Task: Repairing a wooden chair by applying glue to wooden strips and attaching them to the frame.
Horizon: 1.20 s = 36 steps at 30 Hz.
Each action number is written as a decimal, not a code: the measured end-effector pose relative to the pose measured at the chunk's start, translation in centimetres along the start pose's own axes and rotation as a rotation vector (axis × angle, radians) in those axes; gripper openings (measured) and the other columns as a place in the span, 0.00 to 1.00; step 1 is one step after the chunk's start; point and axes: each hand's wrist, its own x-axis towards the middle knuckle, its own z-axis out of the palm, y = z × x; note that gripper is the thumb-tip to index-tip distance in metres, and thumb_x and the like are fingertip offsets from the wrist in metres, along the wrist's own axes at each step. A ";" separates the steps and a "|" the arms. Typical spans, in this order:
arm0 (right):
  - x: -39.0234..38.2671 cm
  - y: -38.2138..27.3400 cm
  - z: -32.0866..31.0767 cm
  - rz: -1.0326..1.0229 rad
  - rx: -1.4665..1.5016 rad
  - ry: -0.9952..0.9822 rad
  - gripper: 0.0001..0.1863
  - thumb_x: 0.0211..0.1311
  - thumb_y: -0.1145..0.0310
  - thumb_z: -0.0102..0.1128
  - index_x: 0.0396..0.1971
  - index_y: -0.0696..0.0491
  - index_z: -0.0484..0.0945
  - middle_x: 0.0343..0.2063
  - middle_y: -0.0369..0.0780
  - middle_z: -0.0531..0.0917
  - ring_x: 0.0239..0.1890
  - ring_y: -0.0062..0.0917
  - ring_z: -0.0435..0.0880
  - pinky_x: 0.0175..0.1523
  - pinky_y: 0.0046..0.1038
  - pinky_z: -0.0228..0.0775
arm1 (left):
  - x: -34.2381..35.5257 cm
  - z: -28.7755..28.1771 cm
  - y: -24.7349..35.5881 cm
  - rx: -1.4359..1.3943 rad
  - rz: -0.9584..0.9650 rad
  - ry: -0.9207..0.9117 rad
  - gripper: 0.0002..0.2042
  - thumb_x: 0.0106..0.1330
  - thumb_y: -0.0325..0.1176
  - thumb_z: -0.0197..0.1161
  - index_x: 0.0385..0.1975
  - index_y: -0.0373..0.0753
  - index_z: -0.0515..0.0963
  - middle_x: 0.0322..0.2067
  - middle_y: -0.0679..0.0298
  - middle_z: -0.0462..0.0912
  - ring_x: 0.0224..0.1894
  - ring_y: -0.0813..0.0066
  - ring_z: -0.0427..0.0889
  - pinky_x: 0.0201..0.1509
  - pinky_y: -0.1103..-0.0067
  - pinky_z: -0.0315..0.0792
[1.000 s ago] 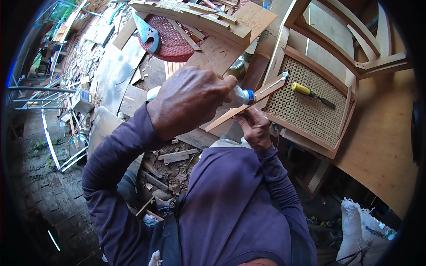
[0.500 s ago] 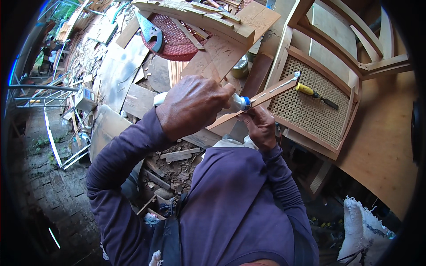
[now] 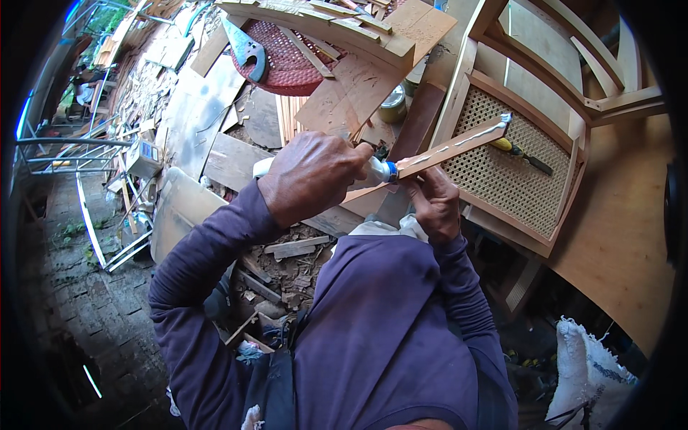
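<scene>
My left hand (image 3: pixel 312 175) is wrapped round a white glue bottle (image 3: pixel 375 172), tilted so its blue-collared nozzle meets a narrow wooden strip (image 3: pixel 455 149). Between thumb and fingers, my right hand (image 3: pixel 435 204) pinches the strip from below, close to the nozzle. A wavy bead of white glue runs along the strip's upper face, with a thicker blob at its far right end. Under that end, a yellow-handled chisel (image 3: pixel 527 158) lies on the woven cane panel (image 3: pixel 494 179) of a wooden frame; the strip partly covers its handle.
A curved wooden chair frame (image 3: pixel 534 54) stands at the upper right beside a plywood sheet (image 3: pixel 609 222). Ahead are a red woven seat (image 3: pixel 301 61) with a blue handsaw (image 3: pixel 246 51), boards, and a tin (image 3: pixel 392 107). Wood scraps lie at left; a white sack (image 3: pixel 580 373) sits lower right.
The strip and my right hand have shifted right, so the strip's end now overlaps the chisel handle. The nozzle is nearer the strip's close end, and the glue bead looks longer.
</scene>
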 end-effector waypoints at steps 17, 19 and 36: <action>1.1 -2.7 -1.5 -0.054 -0.036 0.013 0.14 0.74 0.86 0.62 0.57 0.65 0.81 0.50 0.44 0.88 0.55 0.26 0.88 0.64 0.28 0.80 | -0.7 2.0 -1.2 -0.028 -0.030 -0.026 0.11 0.65 0.31 0.72 0.44 0.40 0.80 0.26 0.51 0.87 0.31 0.48 0.89 0.32 0.58 0.77; 1.1 -2.7 -1.4 -0.053 -0.047 0.010 0.15 0.74 0.86 0.62 0.57 0.65 0.81 0.50 0.44 0.88 0.55 0.26 0.88 0.64 0.29 0.80 | -0.8 1.8 -1.1 -0.017 -0.046 -0.052 0.12 0.64 0.31 0.72 0.45 0.40 0.80 0.26 0.51 0.87 0.30 0.48 0.89 0.32 0.58 0.77; 1.6 -4.5 -2.3 -0.058 0.041 0.013 0.16 0.73 0.86 0.62 0.58 0.64 0.80 0.51 0.43 0.88 0.55 0.26 0.88 0.65 0.28 0.80 | -1.2 2.0 -0.9 0.011 -0.059 -0.022 0.07 0.63 0.29 0.70 0.38 0.39 0.81 0.24 0.52 0.85 0.29 0.50 0.89 0.33 0.58 0.79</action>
